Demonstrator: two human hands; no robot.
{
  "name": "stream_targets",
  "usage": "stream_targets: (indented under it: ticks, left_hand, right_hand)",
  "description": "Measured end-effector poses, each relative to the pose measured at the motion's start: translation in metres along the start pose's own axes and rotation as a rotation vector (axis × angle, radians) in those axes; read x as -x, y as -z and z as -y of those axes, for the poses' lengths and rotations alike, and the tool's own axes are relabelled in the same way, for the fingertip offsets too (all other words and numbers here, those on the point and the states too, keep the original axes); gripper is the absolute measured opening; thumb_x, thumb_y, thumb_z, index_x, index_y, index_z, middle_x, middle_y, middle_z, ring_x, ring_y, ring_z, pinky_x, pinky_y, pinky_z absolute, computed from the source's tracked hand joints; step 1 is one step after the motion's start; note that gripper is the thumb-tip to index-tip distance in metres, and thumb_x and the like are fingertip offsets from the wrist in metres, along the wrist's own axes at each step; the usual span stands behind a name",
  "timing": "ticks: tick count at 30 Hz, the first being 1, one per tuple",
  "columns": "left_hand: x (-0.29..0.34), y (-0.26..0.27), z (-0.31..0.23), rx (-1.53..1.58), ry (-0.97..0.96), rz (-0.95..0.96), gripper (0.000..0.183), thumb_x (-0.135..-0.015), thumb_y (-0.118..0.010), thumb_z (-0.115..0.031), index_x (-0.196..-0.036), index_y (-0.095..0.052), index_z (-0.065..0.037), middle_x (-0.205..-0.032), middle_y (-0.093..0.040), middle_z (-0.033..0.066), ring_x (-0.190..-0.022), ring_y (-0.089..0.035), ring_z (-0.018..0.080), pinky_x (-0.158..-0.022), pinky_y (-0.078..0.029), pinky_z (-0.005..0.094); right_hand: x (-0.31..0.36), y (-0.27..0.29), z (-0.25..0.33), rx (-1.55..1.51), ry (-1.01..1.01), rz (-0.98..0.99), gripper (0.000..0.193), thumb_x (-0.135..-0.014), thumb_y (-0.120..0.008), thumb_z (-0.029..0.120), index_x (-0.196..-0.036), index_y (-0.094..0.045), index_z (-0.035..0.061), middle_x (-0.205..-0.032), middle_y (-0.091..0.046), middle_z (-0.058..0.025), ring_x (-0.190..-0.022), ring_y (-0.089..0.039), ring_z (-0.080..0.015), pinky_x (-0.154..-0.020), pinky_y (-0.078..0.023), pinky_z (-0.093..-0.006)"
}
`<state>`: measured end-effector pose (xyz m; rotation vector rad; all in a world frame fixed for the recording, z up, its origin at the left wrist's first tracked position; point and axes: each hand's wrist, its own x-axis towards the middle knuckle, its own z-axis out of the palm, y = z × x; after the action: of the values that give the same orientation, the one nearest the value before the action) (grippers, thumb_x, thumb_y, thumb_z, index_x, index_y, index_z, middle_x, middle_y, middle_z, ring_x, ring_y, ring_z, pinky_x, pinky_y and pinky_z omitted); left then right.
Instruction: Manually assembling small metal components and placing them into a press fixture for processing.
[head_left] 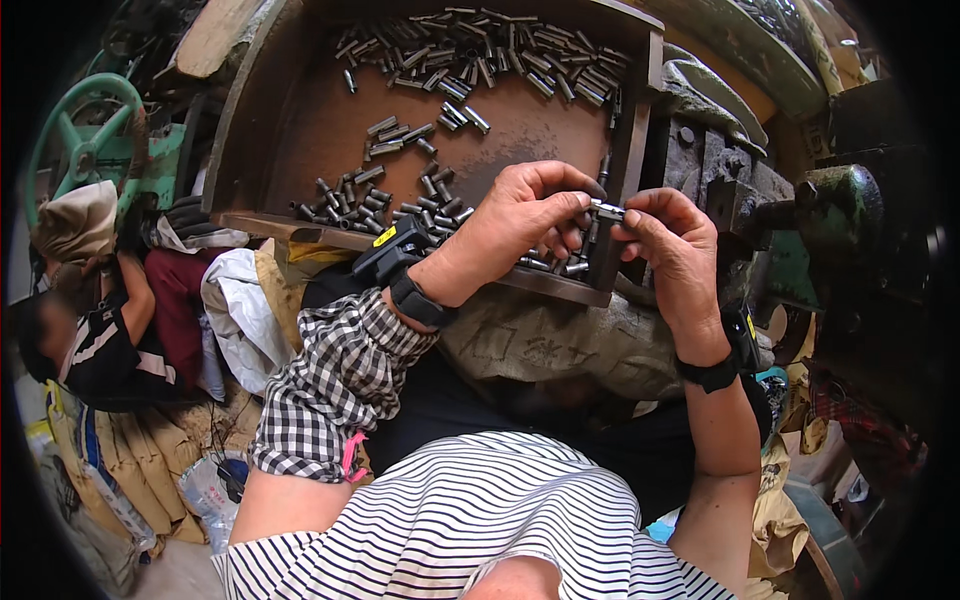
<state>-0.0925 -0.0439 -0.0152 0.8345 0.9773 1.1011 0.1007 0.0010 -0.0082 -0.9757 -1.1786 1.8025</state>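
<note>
Between my two hands is a small shiny metal cylinder [608,211], held above the right wall of a shallow wooden tray [310,110]. My left hand [535,215] pinches its left end between thumb and forefinger. The thumb and fingers of my right hand [672,235] close on its other end. In the tray, many dark metal tubes [480,65] lie along the far side. Shorter metal sleeves [350,200] sit in a loose group at the near left, and several more pieces lie under my hands by the near right corner.
A dark, greasy machine [745,195] stands close on the right. At the far left are a green handwheel [95,140] and another person [100,340]. Tan sacks [130,460] lie at the lower left, and a grey-brown cloth [560,340] hangs below the tray.
</note>
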Motion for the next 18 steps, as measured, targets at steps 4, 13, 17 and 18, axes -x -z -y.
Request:
stream_targets:
  ticks: [4,13,17,18]
  left_hand:
    - [0.000,0.000,-0.004,0.022,-0.009,0.005,0.021,-0.091,-0.056,-0.011,-0.107,-0.058,0.002,-0.083,-0.062,0.0032,-0.062,-0.059,0.0043,-0.052,-0.051,0.0169]
    - [0.001,-0.001,-0.004,-0.034,0.003,-0.014,0.022,-0.090,-0.058,-0.013,-0.105,-0.059,0.003,-0.079,-0.064,0.0041,-0.060,-0.061,0.0059,-0.051,-0.050,0.0165]
    - [0.007,-0.010,-0.010,-0.343,-0.071,0.003,0.021,-0.089,-0.060,-0.012,-0.105,-0.060,0.002,-0.075,-0.064,0.0039,-0.060,-0.061,0.0063,-0.051,-0.049,0.0170]
    - [0.008,-0.011,-0.014,-0.392,-0.111,0.043,0.022,-0.088,-0.062,-0.011,-0.105,-0.059,0.001,-0.073,-0.063,0.0036,-0.059,-0.060,0.0056,-0.048,-0.047,0.0168]
  right_hand:
    - [-0.001,0.000,0.000,-0.044,-0.022,-0.011,0.009,-0.084,-0.063,0.003,-0.092,-0.061,-0.0007,-0.083,-0.064,-0.0052,-0.073,-0.066,-0.0130,-0.056,-0.050,-0.0195]
    - [-0.002,0.000,-0.002,-0.144,-0.063,0.007,0.011,-0.084,-0.063,0.002,-0.094,-0.058,-0.0007,-0.085,-0.064,-0.0070,-0.074,-0.067,-0.0152,-0.057,-0.053,-0.0215]
    - [-0.001,0.002,0.007,-0.130,-0.115,0.035,0.012,-0.082,-0.064,0.001,-0.092,-0.058,-0.0003,-0.081,-0.064,-0.0068,-0.072,-0.067,-0.0156,-0.054,-0.053,-0.0212]
    - [-0.001,0.005,0.010,-0.150,-0.191,0.071,0.013,-0.081,-0.065,0.001,-0.092,-0.057,-0.0002,-0.079,-0.064,-0.0066,-0.069,-0.067,-0.0157,-0.053,-0.053,-0.0211]
